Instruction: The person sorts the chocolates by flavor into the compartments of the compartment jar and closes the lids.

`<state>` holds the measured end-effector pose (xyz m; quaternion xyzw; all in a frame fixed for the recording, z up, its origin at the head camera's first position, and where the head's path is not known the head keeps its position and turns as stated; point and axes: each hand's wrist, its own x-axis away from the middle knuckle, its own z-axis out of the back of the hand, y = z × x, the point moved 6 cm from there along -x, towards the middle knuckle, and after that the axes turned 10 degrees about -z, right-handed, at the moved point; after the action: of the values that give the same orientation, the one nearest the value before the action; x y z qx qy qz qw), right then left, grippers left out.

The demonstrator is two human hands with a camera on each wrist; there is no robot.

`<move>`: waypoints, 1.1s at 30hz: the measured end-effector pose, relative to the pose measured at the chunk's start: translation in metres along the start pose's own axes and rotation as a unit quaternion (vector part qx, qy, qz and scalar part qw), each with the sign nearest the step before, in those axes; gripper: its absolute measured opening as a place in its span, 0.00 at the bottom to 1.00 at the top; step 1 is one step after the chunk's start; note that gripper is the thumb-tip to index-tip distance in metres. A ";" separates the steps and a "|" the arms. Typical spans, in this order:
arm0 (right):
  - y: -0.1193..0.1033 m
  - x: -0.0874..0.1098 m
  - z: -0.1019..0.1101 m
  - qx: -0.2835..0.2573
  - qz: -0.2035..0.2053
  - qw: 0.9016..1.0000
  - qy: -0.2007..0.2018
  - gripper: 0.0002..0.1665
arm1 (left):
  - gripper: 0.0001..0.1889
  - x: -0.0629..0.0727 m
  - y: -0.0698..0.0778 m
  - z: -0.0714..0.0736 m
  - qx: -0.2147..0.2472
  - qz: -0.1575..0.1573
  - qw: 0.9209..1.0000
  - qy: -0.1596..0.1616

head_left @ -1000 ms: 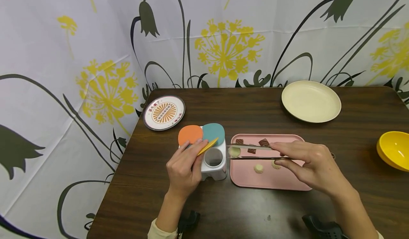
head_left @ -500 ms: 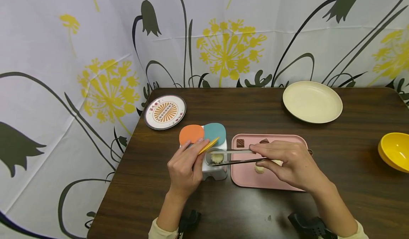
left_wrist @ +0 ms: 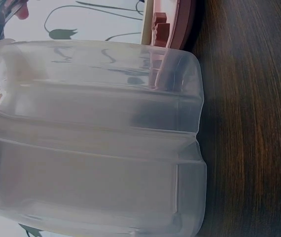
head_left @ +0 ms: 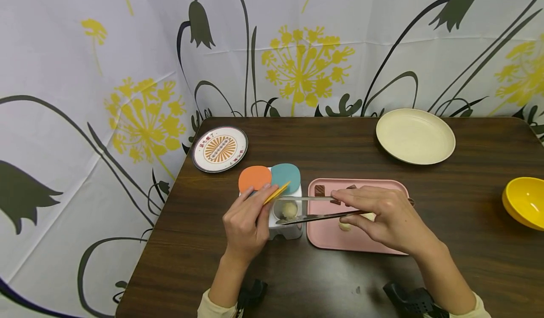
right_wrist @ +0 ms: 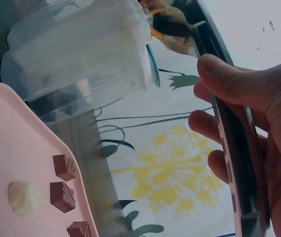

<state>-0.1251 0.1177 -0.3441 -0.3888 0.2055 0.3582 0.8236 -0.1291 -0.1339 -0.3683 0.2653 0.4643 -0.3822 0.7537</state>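
Note:
My left hand is at the left side of a translucent storage box and pinches its yellow flip lid, tilted up off one compartment. My right hand holds metal tongs between thumb and fingers. The tongs' arms are spread apart over that compartment. Between their tips a pale round candy shows in the compartment's mouth. The orange lid and teal lid lie flat on the box. Right of it, a pink tray sits partly under my right hand.
Brown chocolate squares and a swirled pale candy lie on the tray. A patterned plate is at the back left, a cream plate at the back right. A yellow bowl stands far right.
My right hand has moved left with the tongs, taking the pale candy from over the tray to the compartment. The tongs' tips have then spread and the candy has come free. My left hand stays.

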 end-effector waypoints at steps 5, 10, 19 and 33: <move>0.001 0.001 0.000 0.007 -0.001 1.000 -0.008 0.27 | 0.14 0.000 0.000 0.000 0.001 0.002 1.000 0.001; -0.001 0.002 0.001 0.010 -0.010 1.000 -0.013 0.27 | 0.15 0.000 0.000 0.001 0.000 0.003 1.000 -0.001; 0.013 0.021 0.020 0.033 -0.118 0.992 -0.041 0.36 | 0.15 0.000 0.000 0.000 0.001 0.005 1.000 -0.006; 0.057 0.091 0.061 0.148 -0.277 0.948 -0.048 0.40 | 0.15 -0.002 0.001 0.000 -0.005 0.001 1.000 -0.002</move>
<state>-0.1039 0.2304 -0.3911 -0.2864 0.1000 0.0995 0.9477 -0.1288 -0.1330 -0.3661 0.2609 0.4641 -0.3800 0.7564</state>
